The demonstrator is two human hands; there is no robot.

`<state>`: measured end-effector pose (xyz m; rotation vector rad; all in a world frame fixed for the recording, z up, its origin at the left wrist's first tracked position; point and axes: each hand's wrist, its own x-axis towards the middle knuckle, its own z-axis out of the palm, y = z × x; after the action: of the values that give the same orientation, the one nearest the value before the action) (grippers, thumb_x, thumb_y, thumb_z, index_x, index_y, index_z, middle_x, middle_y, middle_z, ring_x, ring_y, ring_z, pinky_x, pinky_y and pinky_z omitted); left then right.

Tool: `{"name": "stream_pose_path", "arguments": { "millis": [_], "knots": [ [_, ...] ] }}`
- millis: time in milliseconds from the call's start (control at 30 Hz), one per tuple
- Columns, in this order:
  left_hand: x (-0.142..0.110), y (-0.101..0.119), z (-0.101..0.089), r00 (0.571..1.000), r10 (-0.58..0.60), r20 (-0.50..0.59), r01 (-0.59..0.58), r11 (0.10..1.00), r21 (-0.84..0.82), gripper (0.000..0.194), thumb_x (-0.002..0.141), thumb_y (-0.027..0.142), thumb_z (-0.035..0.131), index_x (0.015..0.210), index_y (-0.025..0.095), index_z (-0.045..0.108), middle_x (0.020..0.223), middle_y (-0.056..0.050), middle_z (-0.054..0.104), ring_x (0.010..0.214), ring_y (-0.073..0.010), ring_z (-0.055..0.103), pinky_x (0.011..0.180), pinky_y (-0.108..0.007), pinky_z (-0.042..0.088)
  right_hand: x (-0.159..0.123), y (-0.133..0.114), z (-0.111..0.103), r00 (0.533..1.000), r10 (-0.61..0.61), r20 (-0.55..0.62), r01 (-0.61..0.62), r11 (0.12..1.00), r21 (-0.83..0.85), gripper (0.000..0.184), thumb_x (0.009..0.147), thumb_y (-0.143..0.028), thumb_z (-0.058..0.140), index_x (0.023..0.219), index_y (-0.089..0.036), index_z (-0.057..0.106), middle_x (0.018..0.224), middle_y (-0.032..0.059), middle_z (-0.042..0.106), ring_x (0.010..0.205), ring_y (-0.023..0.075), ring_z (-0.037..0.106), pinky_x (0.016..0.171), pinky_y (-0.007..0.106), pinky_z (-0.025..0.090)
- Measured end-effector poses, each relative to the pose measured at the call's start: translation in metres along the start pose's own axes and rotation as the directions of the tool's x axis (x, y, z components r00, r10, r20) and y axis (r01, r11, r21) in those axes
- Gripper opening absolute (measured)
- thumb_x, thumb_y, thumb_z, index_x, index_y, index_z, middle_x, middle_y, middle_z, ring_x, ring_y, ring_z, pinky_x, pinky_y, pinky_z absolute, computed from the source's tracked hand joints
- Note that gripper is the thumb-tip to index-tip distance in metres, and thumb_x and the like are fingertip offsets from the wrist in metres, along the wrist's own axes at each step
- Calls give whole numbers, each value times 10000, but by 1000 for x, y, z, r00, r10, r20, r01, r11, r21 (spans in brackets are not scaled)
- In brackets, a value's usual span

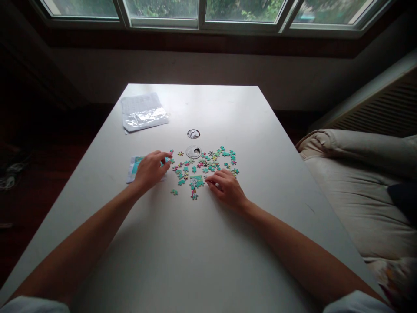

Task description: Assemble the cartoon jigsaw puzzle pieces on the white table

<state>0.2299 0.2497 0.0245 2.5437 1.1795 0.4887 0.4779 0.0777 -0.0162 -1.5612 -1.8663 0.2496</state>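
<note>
Tabletop (195, 252): white, plain, narrowing towards the far end. Cushioned seat (342, 187), pale and creased, beside its right edge.

Forearms (94, 226): two, bare, reaching in from the near corners and converging; pale sleeves (35, 304) at the lower edge of view.

Joined puzzle section (196, 181): one, flat on the tabletop, between the hands. Wider green-and-teal block with a pale figure; narrow strip with pink, red and pale patches running from it towards the person. Outline knobbed, unfinished.

Single loose piece (174, 192): greenish, lying apart, left of the strip.

Right hand (228, 188): palm down, low, at the section's right edge. Thumb and forefinger brought close together, other fingers curled; cannot tell whether a piece is pinched.

Left hand (150, 168): over a printed sheet (131, 170) in blue and white, partly covered. Fingers bent, thumb and forefinger forming a loop near the leftmost pieces; cannot tell whether they grip one.

Loose puzzle pieces (185, 169): many, teal, green, pink and yellow, scattered beyond the section, densest to the right.

Round disc (190, 154): pale rim, dark notch, just behind the pieces.

Round opening (193, 134): farther back, whitish and dark matter inside.

Clear plastic sleeve (146, 117): far left, glossy, creased, with whitish paper; cannot tell whether the paper is inside.

Window (241, 11): sliding panes, greenery outside.
</note>
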Motion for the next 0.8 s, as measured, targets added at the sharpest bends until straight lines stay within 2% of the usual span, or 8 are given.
{"name": "stream_pose_path", "arguments": {
  "millis": [133,267,500,667,800],
  "knots": [
    [8,-8,15,999,42,30,-45,992,116,271,925,301,572,1146,277,728,1007,-52,663,936,-230,617,821,-326,457,0,1,0,1000,15,-7,-14,1000,16,120,964,-222,587,928,-229,702,807,36,653,829,209,531,806,351,413],
    [3,-9,23,1000,31,4,-31,995,96,263,948,284,538,1131,291,727,1004,-46,656,945,-227,616,841,-331,461,1,2,0,1000,27,-1,-26,999,25,113,958,-212,593,930,-231,700,834,35,663,842,207,538,822,352,413],
    [5,-10,19,999,16,50,-19,999,45,222,918,269,545,1066,251,711,965,-52,628,939,-232,602,849,-337,461,1,0,0,999,34,9,-35,999,15,113,952,-204,596,923,-225,703,813,36,656,832,206,526,806,351,406],
    [4,-3,16,995,4,103,-15,994,112,138,860,277,589,961,220,663,983,-69,605,976,-255,582,875,-362,454,1,-1,0,999,36,6,-36,999,15,120,960,-218,588,937,-232,706,827,39,656,850,210,532,825,361,414],
    [-5,6,10,991,-43,124,18,980,198,116,849,322,609,879,211,617,947,-78,605,943,-265,581,835,-371,445,1,-1,0,999,37,3,-37,999,17,127,963,-230,583,932,-237,706,807,38,645,837,211,528,818,364,420]
  ]
}}
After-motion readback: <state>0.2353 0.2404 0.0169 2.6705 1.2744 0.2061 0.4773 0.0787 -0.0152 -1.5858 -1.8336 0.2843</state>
